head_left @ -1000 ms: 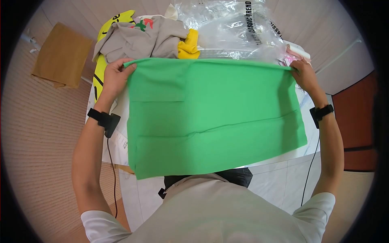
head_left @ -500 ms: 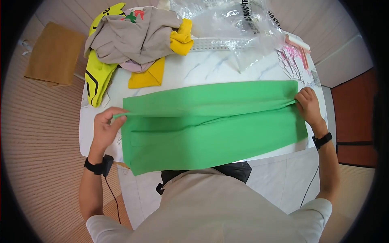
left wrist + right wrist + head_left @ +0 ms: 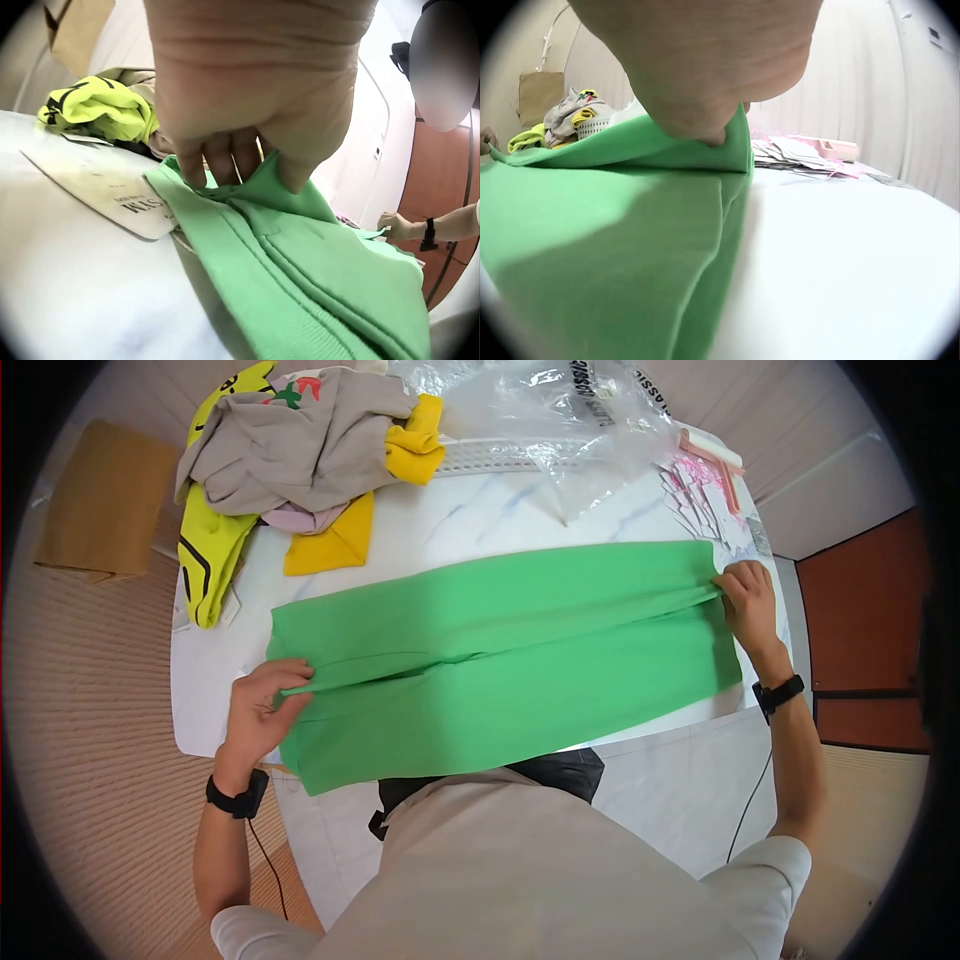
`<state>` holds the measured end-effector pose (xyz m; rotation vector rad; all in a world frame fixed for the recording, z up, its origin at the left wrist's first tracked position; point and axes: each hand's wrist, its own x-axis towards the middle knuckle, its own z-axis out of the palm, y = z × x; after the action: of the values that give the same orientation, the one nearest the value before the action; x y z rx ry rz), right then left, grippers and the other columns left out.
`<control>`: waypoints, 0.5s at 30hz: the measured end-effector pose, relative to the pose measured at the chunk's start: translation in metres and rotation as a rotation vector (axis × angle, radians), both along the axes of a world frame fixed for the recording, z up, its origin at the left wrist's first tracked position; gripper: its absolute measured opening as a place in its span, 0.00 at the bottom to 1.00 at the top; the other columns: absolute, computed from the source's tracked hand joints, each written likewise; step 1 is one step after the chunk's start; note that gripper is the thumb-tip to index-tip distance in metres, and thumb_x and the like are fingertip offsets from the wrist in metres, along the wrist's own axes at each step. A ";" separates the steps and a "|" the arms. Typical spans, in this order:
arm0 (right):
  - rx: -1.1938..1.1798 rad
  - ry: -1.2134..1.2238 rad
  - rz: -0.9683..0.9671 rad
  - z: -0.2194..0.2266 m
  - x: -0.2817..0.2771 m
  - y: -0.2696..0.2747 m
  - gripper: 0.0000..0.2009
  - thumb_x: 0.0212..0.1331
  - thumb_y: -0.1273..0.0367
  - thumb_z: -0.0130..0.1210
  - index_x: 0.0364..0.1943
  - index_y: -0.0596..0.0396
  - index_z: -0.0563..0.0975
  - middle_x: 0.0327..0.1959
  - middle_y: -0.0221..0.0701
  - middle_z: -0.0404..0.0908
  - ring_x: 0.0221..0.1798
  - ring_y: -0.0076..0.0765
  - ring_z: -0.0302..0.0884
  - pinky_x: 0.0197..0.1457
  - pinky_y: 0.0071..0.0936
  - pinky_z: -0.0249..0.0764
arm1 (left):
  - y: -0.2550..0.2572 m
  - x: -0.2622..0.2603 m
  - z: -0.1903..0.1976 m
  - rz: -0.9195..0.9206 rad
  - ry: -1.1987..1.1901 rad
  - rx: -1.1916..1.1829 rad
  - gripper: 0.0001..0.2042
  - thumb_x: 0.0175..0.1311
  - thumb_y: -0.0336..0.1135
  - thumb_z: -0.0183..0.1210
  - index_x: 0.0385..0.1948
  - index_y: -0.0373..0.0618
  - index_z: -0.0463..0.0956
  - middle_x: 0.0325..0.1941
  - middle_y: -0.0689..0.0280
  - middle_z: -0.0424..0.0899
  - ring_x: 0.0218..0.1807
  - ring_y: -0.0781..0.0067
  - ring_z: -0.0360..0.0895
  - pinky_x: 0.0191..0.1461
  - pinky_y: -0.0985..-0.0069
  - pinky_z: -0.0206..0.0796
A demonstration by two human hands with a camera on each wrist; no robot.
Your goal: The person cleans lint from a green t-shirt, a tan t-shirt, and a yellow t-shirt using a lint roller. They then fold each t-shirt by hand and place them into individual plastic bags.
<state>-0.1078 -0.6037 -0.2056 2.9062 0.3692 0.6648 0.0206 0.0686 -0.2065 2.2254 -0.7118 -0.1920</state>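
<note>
A folded green garment [image 3: 520, 690] lies lengthwise across the front of the table, with a raised fold running along its middle. At its left end the left hand [image 3: 264, 710] pinches this fold between thumb and fingers. The left wrist view shows a ribbed band [image 3: 277, 300] on the cloth below that hand, and a printed cardboard tag [image 3: 112, 199] beside it. My right hand [image 3: 748, 605] grips the fold at the right end. In the right wrist view the lifted layer [image 3: 682, 150] stands up under the fingers, above the flat lower layer [image 3: 592, 247].
Piled clothes in grey [image 3: 300, 445], yellow and neon green lie at the back left. Behind are a clear plastic bag [image 3: 530, 410] and a white perforated basket [image 3: 490, 457]. White tags [image 3: 695, 500] lie scattered at the back right of the marble-patterned table [image 3: 480, 515].
Both hands have come down and toward the body with the garment's upper edge, folding it over. The cloth, held up earlier, now lies on the table, uncovering the tabletop behind.
</note>
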 end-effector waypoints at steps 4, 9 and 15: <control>-0.005 -0.072 -0.004 0.004 0.002 0.004 0.13 0.45 0.80 0.62 0.38 0.54 0.81 0.39 0.31 0.80 0.47 0.46 0.77 0.55 0.42 0.72 | 0.002 -0.001 -0.002 -0.022 -0.023 0.005 0.11 0.52 0.15 0.70 0.36 0.36 0.84 0.50 0.54 0.90 0.57 0.55 0.86 0.61 0.67 0.75; 0.008 0.079 0.001 -0.020 -0.015 -0.005 0.17 0.44 0.82 0.60 0.41 0.55 0.83 0.43 0.31 0.83 0.50 0.47 0.79 0.58 0.41 0.74 | 0.003 -0.002 -0.008 -0.024 -0.029 0.035 0.11 0.51 0.15 0.70 0.36 0.37 0.84 0.51 0.55 0.89 0.58 0.54 0.85 0.62 0.66 0.75; 0.111 0.083 -0.096 -0.013 -0.030 -0.020 0.15 0.48 0.84 0.57 0.40 0.56 0.84 0.43 0.34 0.85 0.49 0.48 0.81 0.58 0.41 0.77 | -0.010 -0.009 0.013 -0.104 -0.090 0.196 0.15 0.46 0.19 0.72 0.38 0.38 0.82 0.62 0.54 0.83 0.67 0.51 0.78 0.69 0.59 0.69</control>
<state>-0.1378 -0.6236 -0.2186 3.0413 0.2066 0.5692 0.0114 0.0589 -0.1930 2.3964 -0.8924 -0.2223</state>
